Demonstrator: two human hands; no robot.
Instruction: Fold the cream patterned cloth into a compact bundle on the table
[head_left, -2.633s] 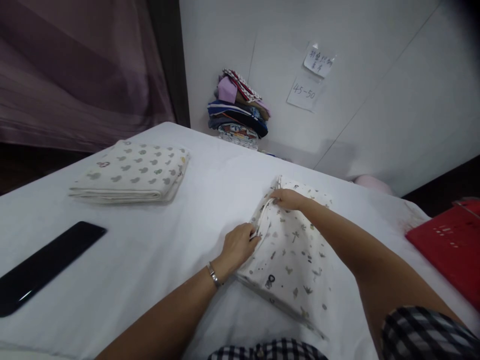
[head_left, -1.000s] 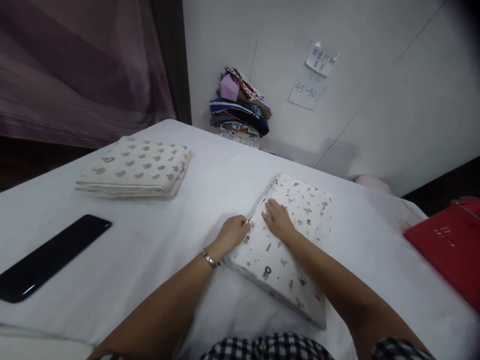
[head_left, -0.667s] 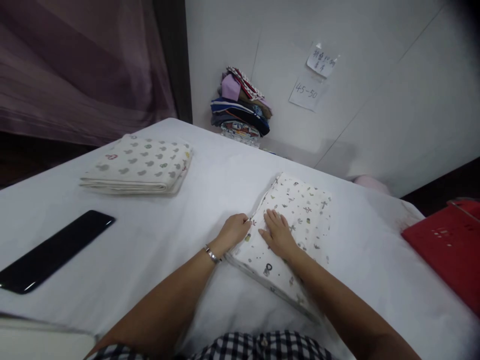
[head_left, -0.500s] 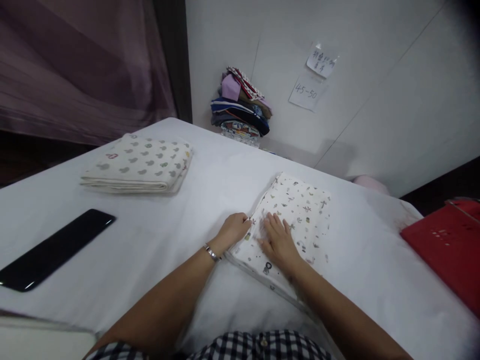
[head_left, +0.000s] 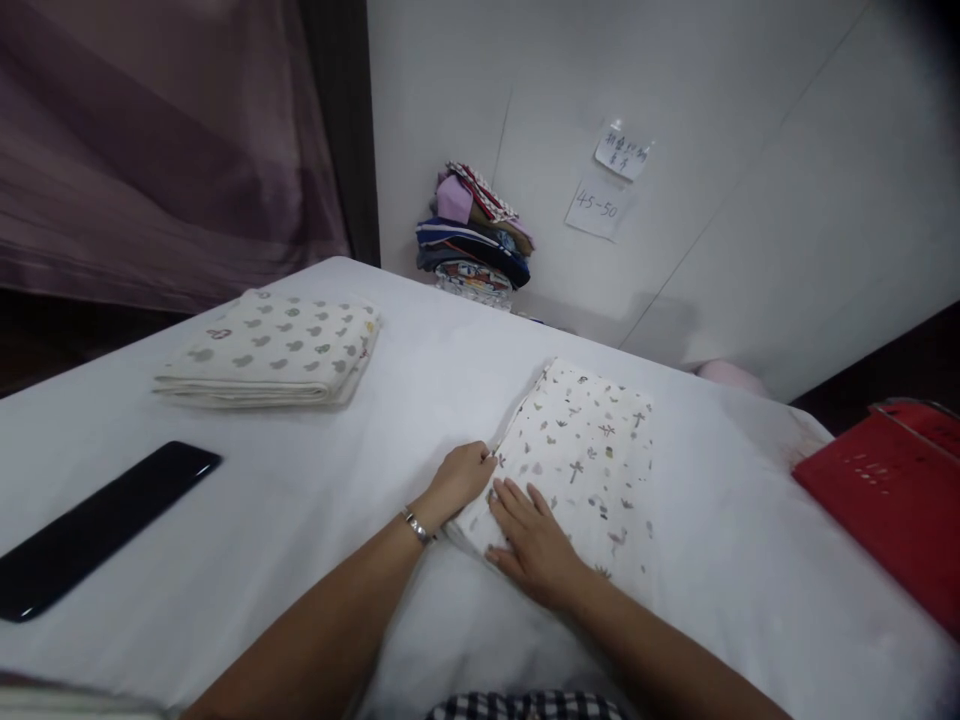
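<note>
A folded white cloth printed with small palm trees, birds and plants lies on the white-covered table in front of me. My left hand, with a metal band on its wrist, is closed at the cloth's left edge, thumb and fingers pinched on it. Flat on top of the cloth, near its close left corner, my right hand rests with fingers stretched out. My right forearm hides part of the cloth's near edge.
At the left sits another folded white cloth with grey prints, behind a black glossy slab. A red bag-like item is at the right edge. Stacked clothes stand beyond the table by the wall with paper notes.
My right hand has slid across the cloth toward its near left corner. The left hand keeps its place on the edge. The camera view has shifted slightly.
</note>
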